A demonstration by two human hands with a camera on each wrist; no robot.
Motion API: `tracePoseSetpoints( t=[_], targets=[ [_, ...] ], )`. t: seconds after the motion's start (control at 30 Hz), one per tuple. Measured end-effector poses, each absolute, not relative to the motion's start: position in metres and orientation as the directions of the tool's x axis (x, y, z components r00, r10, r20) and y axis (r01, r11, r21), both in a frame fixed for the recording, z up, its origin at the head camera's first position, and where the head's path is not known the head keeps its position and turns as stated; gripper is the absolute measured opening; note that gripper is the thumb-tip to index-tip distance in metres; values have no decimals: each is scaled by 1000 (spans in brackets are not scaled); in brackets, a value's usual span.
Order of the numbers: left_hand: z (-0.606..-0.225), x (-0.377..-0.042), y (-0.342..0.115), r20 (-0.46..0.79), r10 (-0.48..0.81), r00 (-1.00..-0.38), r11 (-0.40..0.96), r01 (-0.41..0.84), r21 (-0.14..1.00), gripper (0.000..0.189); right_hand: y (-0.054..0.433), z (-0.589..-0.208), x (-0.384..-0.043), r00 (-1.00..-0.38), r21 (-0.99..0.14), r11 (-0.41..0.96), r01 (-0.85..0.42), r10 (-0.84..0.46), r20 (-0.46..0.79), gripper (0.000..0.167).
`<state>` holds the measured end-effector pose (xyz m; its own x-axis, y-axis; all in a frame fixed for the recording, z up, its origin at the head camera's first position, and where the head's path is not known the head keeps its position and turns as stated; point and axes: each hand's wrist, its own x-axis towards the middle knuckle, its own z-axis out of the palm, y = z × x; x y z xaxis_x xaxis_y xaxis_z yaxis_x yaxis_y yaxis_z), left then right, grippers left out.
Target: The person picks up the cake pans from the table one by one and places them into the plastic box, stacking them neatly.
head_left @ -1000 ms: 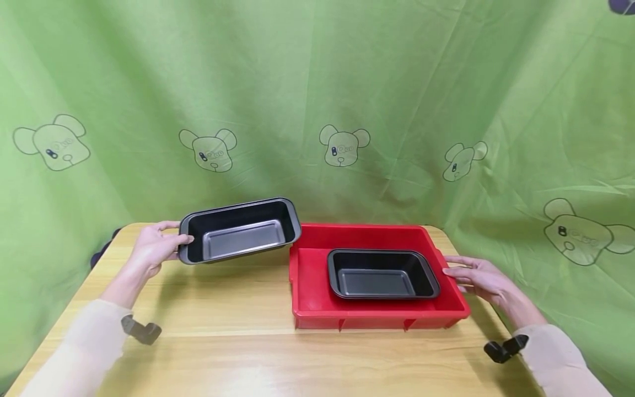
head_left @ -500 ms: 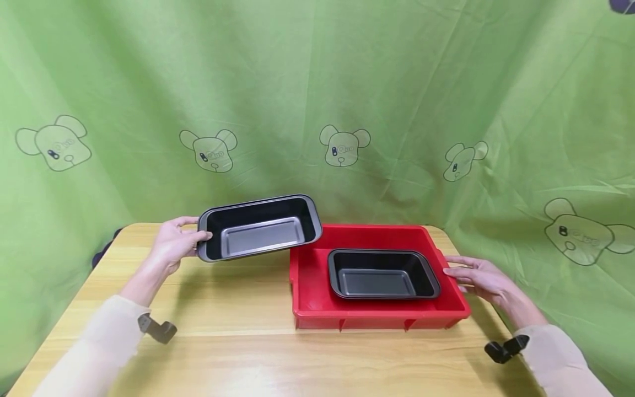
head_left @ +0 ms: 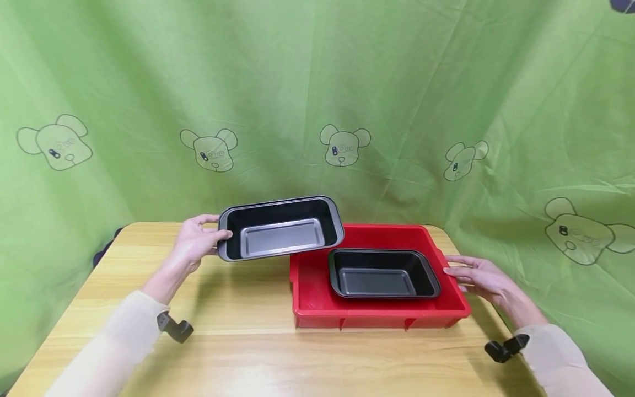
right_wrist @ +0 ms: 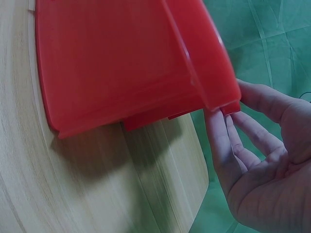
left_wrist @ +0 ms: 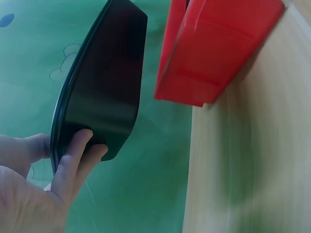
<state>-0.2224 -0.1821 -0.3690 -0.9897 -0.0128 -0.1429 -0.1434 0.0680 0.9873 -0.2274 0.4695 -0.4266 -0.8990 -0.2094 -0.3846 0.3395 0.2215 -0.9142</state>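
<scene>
My left hand [head_left: 193,242] pinches the left end of a black loaf pan [head_left: 283,237], thumb inside and fingers against its outer wall. That pan is held in the air, tilted with its right end higher, and its right part overlaps the red plastic bin [head_left: 317,320] in the head view. Its dark outer side [left_wrist: 104,82] faces the left wrist camera. A second black loaf pan [head_left: 377,282] lies inside the bin, toward the right. My right hand [head_left: 483,278] grips the bin's right rim, thumb above and fingers beneath; in the right wrist view the fingers [right_wrist: 221,141] touch the rim's underside.
The bin stands on a light wooden table [head_left: 238,353], near its back right. A green curtain [head_left: 278,99] printed with bear heads hangs behind and around the table. A dark object [head_left: 101,253] shows past the table's left edge.
My left hand has carried the loaf pan to the right, from beside the bin to partly over its left side. My right hand, the bin and the pan in it have stayed put.
</scene>
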Motion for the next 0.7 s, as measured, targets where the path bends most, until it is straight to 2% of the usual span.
tracePoseSetpoints(
  t=[0.23, 0.7],
  targets=[
    [-369, -224, -165, -142, -4, -990, 61, -142, 988, 61, 470, -428, -228, -902, -921, 205, 331, -217, -373, 30],
    [-373, -229, -134, -145, 3, -989, 37, -145, 989, 58, 470, -426, -226, -899, -916, 201, 348, -206, -387, 28]
  ],
)
